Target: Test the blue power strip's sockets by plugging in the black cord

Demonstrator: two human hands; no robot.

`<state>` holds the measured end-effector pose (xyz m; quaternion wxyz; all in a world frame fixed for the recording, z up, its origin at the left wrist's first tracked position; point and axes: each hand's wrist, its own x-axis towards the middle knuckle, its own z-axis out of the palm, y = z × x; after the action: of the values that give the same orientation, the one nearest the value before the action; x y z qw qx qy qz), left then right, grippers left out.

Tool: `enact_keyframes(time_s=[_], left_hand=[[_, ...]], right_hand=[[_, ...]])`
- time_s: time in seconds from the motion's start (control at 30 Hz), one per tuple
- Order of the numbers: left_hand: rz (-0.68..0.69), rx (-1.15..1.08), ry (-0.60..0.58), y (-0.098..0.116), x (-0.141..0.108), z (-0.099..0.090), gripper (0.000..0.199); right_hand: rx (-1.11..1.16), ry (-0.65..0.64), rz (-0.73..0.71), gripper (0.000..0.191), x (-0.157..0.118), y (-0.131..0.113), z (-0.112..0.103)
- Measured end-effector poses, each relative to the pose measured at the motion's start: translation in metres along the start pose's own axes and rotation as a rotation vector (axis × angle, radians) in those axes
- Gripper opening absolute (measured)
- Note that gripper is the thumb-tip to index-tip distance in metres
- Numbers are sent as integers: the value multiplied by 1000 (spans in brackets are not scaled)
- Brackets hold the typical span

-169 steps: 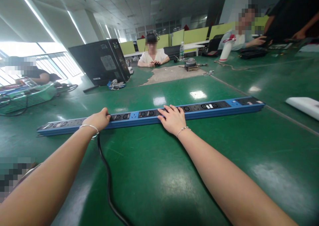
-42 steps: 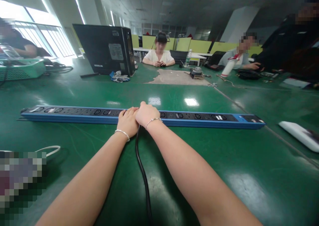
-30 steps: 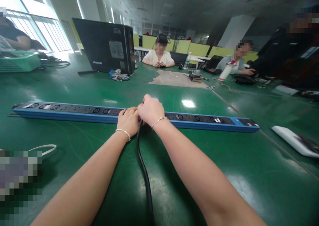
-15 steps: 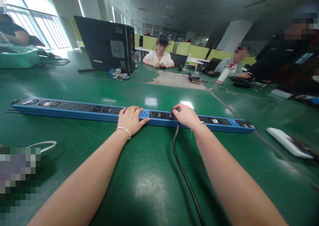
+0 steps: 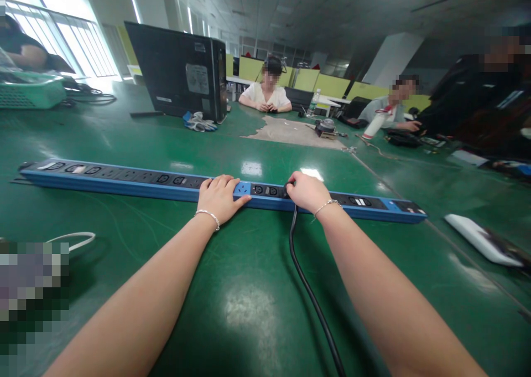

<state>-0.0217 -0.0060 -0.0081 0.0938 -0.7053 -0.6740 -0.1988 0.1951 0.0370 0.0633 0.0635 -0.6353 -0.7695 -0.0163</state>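
A green table [image 5: 249, 266] carries a long blue-and-black power strip [image 5: 112, 190], lying from 9 to 3 o'clock (12 being straight ahead of the wearer). A black cable [image 5: 292, 244] trails from the right hand [image 5: 309, 191] toward 5 o'clock; its weight or stiffness could, one judges, drag the plug [image 5: 289, 189] askew. The right fingers pinch this plug at the strip, right of centre, and hide whether it is seated. The left hand [image 5: 219, 200] lies palm down on the strip, fingers slightly parted, thumb spread; lighter pressure there could let the strip slide or twist under a pull. Surroundings, by size: a computer case [image 5: 178, 72] at 11 o'clock, a green basket [image 5: 33, 93] at 10, a white flat object [image 5: 477, 237] at 4, near the strip's end and a possible obstacle to rightward sliding, and gloves [image 5: 199, 122] at 11, well apart.
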Motion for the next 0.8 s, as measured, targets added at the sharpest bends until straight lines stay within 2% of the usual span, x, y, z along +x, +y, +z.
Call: enact_keyframes(time_s=[0.43, 0.57, 0.67, 0.8], left_hand=[[-17, -26, -11, 2, -1, 0, 60], [14, -31, -12, 19, -2, 1, 62], [132, -47, -9, 40, -4, 5, 58], [211, 8, -29, 57, -8, 14, 54]], right_hand=[[3, -24, -22, 26, 2, -6, 12], [13, -46, -36, 25, 4, -6, 13], [29, -34, -20, 25, 3, -6, 15], [140, -4, 86, 29, -5, -8, 20]])
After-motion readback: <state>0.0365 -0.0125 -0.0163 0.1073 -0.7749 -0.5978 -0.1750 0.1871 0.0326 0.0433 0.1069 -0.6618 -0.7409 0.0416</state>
